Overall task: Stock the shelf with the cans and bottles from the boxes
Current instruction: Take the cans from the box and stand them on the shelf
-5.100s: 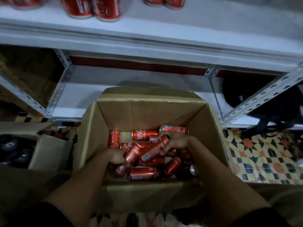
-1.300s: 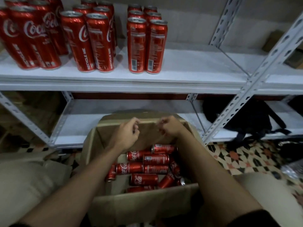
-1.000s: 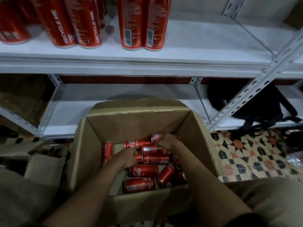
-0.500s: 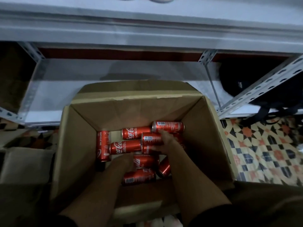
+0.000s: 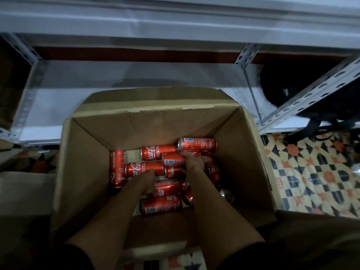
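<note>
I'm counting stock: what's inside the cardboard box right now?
Inside the cardboard box lie loose red cola cans, about ten visible. Both hands reach in, the left hand and right hand; cans beneath them and the forearms are hidden.

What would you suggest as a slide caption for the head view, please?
Both hands, left and right, reach among red cans lying in an open cardboard box below a white shelf.

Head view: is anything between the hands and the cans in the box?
Nothing visible. Both hands are already down inside the open cardboard box, among the red cans. The right hand has fingers curled over one can; the left hand touches another can. The flaps are folded back.
</note>
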